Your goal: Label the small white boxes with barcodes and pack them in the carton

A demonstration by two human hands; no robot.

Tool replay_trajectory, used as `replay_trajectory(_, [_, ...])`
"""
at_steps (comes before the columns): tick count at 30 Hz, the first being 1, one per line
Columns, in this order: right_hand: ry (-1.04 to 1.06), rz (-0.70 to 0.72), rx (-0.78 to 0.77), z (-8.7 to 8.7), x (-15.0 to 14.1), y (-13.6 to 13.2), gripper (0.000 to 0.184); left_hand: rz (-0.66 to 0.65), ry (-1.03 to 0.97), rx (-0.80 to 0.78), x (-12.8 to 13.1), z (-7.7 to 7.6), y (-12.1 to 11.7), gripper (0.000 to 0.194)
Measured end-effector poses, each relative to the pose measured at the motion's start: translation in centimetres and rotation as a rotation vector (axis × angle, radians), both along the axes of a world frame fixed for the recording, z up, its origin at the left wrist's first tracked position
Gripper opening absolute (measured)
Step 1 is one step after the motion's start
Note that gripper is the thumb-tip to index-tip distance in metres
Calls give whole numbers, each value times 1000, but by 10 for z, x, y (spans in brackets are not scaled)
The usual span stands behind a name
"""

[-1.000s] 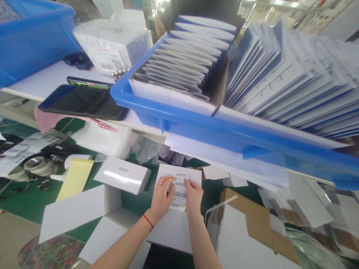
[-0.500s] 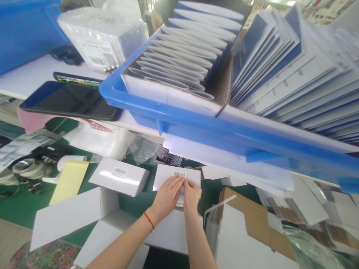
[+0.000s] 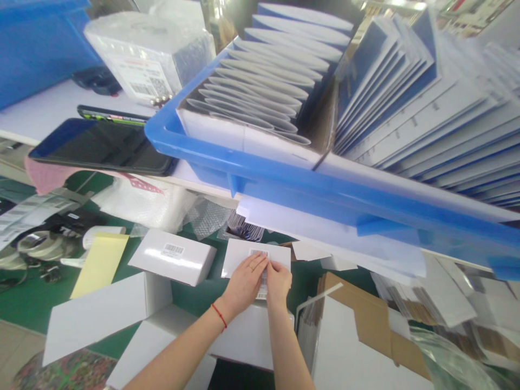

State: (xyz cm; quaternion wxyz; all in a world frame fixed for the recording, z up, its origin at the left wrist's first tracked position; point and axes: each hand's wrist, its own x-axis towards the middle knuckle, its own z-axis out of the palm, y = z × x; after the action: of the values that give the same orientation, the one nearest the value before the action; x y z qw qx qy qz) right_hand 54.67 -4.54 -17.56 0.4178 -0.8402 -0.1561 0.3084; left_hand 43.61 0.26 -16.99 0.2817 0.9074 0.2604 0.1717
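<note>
A small white box (image 3: 238,254) lies in front of me, with a barcode label (image 3: 259,253) on its top. My left hand (image 3: 247,276) rests over the label, its fingers stretched out and touching the box top. Curled beside it, my right hand (image 3: 278,281) has thumb and fingertips pinched at the label strip (image 3: 262,290), whose lower end shows between the wrists. The fingertips of both hands meet, so the pinched spot is partly hidden. To the left sits another white box (image 3: 170,257) bearing a barcode label.
Open white cartons (image 3: 97,319) stand at lower left, beside a yellow paper (image 3: 99,262). Flat cardboard pieces (image 3: 357,330) are stacked at right. Above, a shelf holds a blue tray (image 3: 244,162) of packed sleeves and a dark phone (image 3: 101,146). Tape rolls (image 3: 40,244) lie far left.
Almost nothing differs. My left wrist has shifted very slightly to the right, while both hands stay at the same label on the box.
</note>
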Motion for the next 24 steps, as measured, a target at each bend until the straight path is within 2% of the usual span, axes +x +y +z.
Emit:
replay_trajectory(9, [-6,15,-9,4,2,1,40,-16,2,-9,5,-6,1,52])
replay_trajectory(15, [33,-10,8,3,3,0,39,-43,51,25,7,-4,6,48])
replay_trajectory(20, [187,-34,84,-4,1,-5,44,70,113,85,-17,-3,16,46])
replay_trajectory(24, [382,-9,178,-6,-4,-17,49,104,111,44,-26,-1,23,44])
